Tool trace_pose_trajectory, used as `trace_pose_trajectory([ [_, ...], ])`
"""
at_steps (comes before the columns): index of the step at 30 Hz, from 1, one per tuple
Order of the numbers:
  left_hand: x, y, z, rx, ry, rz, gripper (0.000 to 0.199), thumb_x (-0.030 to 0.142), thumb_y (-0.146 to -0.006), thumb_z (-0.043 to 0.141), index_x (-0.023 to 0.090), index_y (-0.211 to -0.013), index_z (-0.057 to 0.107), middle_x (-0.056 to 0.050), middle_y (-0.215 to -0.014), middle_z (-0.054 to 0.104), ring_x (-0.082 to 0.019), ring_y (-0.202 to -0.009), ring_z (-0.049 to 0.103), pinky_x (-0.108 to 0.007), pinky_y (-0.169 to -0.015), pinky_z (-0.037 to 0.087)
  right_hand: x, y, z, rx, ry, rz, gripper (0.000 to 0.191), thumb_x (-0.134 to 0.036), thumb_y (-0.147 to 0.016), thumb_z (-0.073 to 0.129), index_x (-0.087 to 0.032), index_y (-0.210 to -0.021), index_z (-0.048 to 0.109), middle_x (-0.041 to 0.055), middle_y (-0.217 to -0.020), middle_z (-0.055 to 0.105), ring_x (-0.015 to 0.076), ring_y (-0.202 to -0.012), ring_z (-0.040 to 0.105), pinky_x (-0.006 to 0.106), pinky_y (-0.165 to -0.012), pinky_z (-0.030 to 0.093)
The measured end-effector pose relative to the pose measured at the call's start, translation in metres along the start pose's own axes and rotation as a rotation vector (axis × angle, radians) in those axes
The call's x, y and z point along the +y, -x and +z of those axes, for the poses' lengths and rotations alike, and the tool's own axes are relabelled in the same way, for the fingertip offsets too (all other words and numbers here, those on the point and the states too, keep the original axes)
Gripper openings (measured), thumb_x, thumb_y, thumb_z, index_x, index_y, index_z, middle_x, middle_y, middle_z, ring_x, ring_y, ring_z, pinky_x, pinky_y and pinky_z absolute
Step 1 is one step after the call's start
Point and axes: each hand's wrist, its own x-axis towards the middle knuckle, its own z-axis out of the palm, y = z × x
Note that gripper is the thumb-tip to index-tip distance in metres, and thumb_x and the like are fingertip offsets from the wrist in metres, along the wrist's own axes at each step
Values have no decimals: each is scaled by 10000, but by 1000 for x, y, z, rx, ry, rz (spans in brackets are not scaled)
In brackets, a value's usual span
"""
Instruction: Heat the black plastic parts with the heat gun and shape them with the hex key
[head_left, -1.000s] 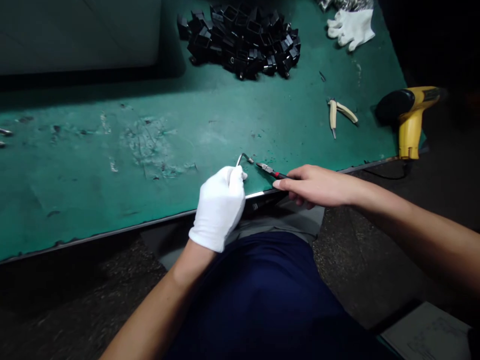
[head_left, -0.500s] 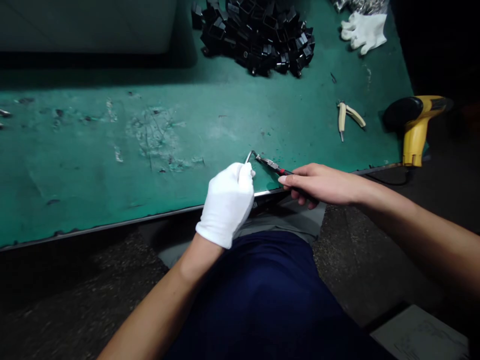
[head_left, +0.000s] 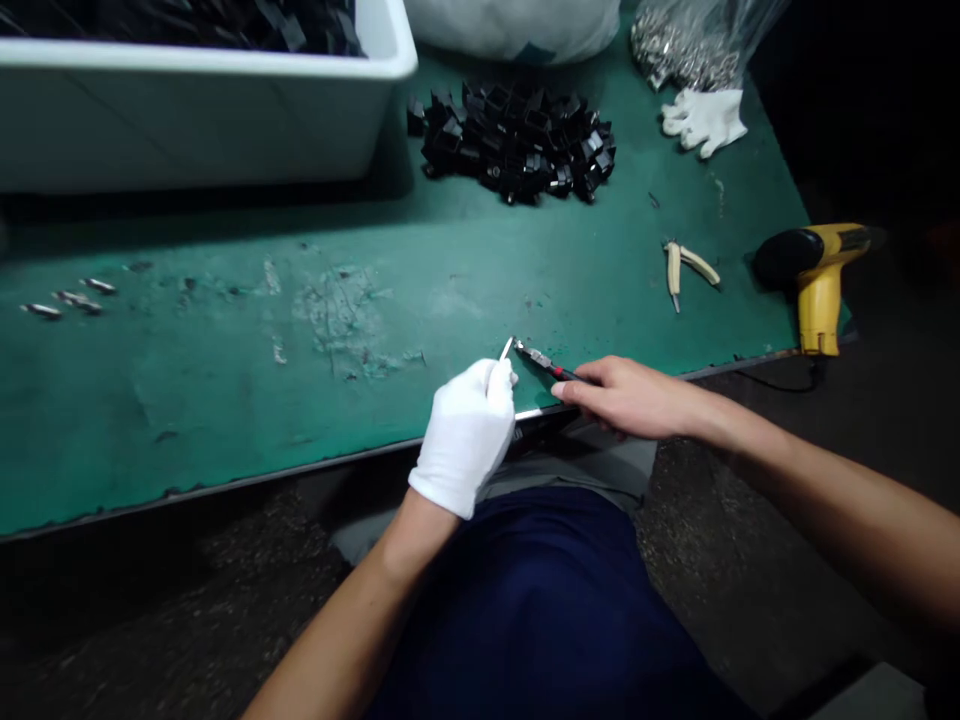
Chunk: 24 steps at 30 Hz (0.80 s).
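My left hand, in a white glove, is closed on a thin, shiny metal piece whose upper end sticks out past the fingers. My bare right hand is wrapped around the dark handles of a pair of pliers with red on the grips. The jaws point left and lie right by the tip of the metal piece. A tiny bright bit shows at the jaws; whether they grip it I cannot tell. Both hands are over the near edge of the green table.
Black plastic parts lie heaped at the back, beside a white bin of dark pieces. Cream-handled cutters, a yellow heat gun, a white glove and bagged metal parts are right. Small metal pieces lie left.
The view has tilted up, bringing the bin's rim and the bag into sight. My hands stay close together, with the pliers' jaws still beside the metal piece's tip.
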Motion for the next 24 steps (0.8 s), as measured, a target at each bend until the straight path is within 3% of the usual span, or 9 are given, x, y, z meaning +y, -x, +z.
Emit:
trace_pose_trajectory([
  [5,-12,-5,-10,249,-265,39,322,330,-1035,401,178,-1106,676,-100,-967,715,-213,-836,644,-295,-757,451,12,6,15,-20,-248,-96,439,-585,-938,550,-165,-856,650,-9,-681,596,120,-495,547,229,-429,457],
  [9,-27,-31,-21,185,-478,-41,347,377,-1021,392,216,-1105,687,-110,-961,651,-244,-777,597,-325,-648,422,20,5,36,-1,-542,-245,426,-542,-991,435,-163,-970,629,-11,-732,580,117,-524,550,252,-477,502],
  [12,-24,-45,-32,205,-526,-3,343,382,-1000,431,196,-1158,672,-156,-1102,644,-313,-979,614,-409,-821,482,21,-2,51,66,-771,-382,452,-575,-1003,377,-186,-1041,604,0,-802,581,138,-589,590,307,-572,546],
  [15,-5,-35,-43,325,-335,-15,500,453,-933,559,172,-1348,568,-210,-1381,551,-390,-1293,508,-550,-1066,413,14,-10,58,99,-939,-514,467,-605,-999,422,-201,-1127,618,37,-924,631,168,-731,660,354,-745,549],
  [16,3,-27,-44,280,-187,-40,556,467,-918,579,190,-1397,527,-192,-1422,539,-368,-1320,510,-539,-1094,414,10,-11,59,100,-980,-554,459,-602,-994,455,-205,-1153,622,52,-973,651,188,-819,679,371,-825,535],
  [18,17,-9,-42,-12,144,-123,616,447,-914,570,247,-1481,437,-138,-1421,583,-307,-1253,608,-487,-1046,504,2,-15,64,105,-1045,-617,438,-588,-984,508,-217,-1183,629,70,-1043,679,223,-985,672,402,-962,487],
  [20,26,4,-31,-151,251,-128,813,423,-795,688,254,-1529,382,-131,-1453,568,-328,-1300,583,-502,-1095,486,-7,-18,72,117,-1088,-650,409,-569,-977,541,-232,-1186,641,74,-1085,694,237,-1061,652,420,-1021,452],
  [22,31,4,-11,10,215,-171,889,366,-713,714,295,-1536,384,-102,-1427,589,-349,-1310,575,-514,-1108,487,-14,-22,82,129,-1109,-666,392,-548,-956,594,-244,-1198,648,79,-1124,699,249,-1076,648,429,-1013,459],
  [24,34,-7,12,107,190,-221,833,344,-713,695,409,-1500,428,-48,-1292,677,-339,-1227,639,-477,-1007,573,-18,-27,92,161,-1107,-676,441,-541,-916,655,-255,-1251,636,92,-1159,699,277,-1106,644,438,-989,477],
])
